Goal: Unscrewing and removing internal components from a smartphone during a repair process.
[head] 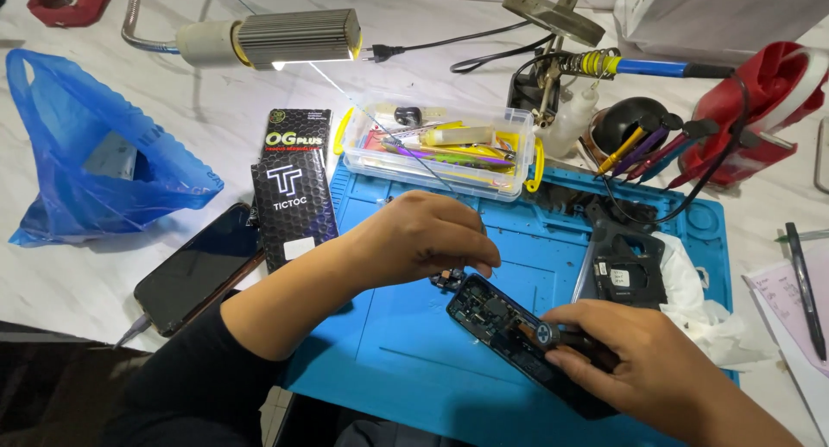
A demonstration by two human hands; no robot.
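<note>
An opened phone (pixel 496 319) with its inner boards bare lies tilted on a blue work mat (pixel 406 352). My left hand (pixel 423 238) hovers over its upper end, fingers pinched around a small dark part (pixel 447 279) beside the phone's corner. My right hand (pixel 643 361) grips the phone's lower end, with a small round-headed tool (pixel 546 333) pressed on it under my thumb. What lies under my right palm is hidden.
A clear box of tools (pixel 440 149) stands at the mat's far edge. Two black packets (pixel 294 188) and a dark phone (pixel 200 266) lie left. A blue bag (pixel 86 153), a lamp (pixel 285 39), a soldering iron (pixel 639 67), a black back cover (pixel 623 270) and a white cloth (pixel 704 304) surround the mat.
</note>
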